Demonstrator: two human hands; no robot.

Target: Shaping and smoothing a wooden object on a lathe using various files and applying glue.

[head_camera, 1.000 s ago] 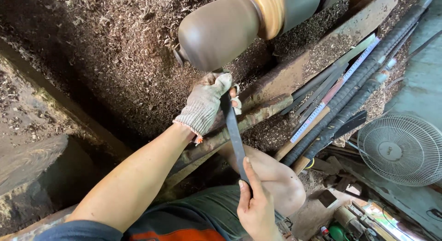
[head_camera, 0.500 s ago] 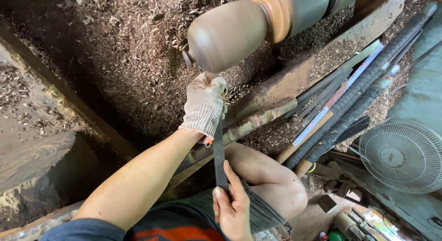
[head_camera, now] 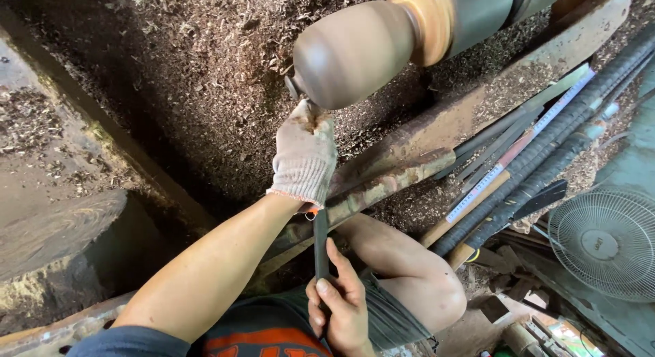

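Turning tool (head_camera: 321, 244): my bare right hand (head_camera: 339, 309) has a closed grip on its handle; my gloved left hand (head_camera: 303, 159) is closed over the blade, which points to 12 o'clock at the wooden workpiece (head_camera: 351, 50). Step: cutting. Steady tool pressure appears required.

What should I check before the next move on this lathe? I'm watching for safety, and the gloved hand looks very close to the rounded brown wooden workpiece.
1. Left hand, in a knit work glove, clear of the rounded brown wooden workpiece: not ok, its fingertips sit right at the workpiece's end.
2. Long dark metal turning tool gripped at the rear: ok, the bare right hand wraps its lower end.
3. Tool supported: ok, it crosses the long rusty rest bar under the glove.
4. Cutting tip visible: cannot tell, the glove hides it.
5. Workpiece spinning: cannot tell.
6. Bare knee clear of the tool: ok, beside it, apart.
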